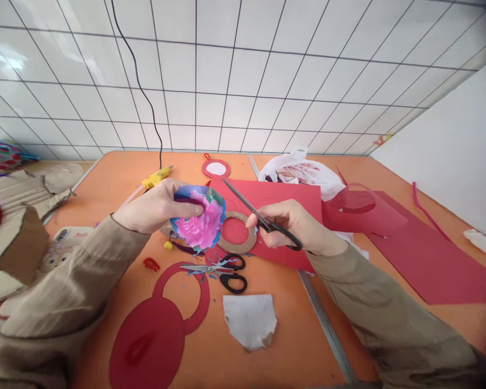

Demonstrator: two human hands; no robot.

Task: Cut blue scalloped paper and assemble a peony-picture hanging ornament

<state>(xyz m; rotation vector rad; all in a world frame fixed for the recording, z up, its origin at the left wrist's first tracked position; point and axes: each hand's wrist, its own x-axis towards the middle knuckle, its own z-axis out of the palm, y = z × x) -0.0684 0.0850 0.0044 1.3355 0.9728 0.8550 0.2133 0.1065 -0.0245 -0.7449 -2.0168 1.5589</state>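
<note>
My left hand (pixel 162 205) grips the left edge of a round blue piece with a pink flower (pixel 200 224), the thumb lying across its front. In my right hand (pixel 294 224) is a pair of black-handled scissors (pixel 243 200), its blades pointing up and left, to the right of the flower piece and not touching it. Below and between the hands, a brown cardboard ring (pixel 250 242) lies over red sheets (pixel 283 197). A second pair of scissors (pixel 235 283) rests on the orange table among blue scraps.
Nearer lie a red ring (pixel 204 302), a red disc (pixel 154 346) and a whitish scrap (pixel 250 319). A yellow glue gun (pixel 157 176) and a white plastic bag (pixel 308 173) are farther back. Cardboard (pixel 20 237) stands left; a long red sheet (pixel 433 259) lies right.
</note>
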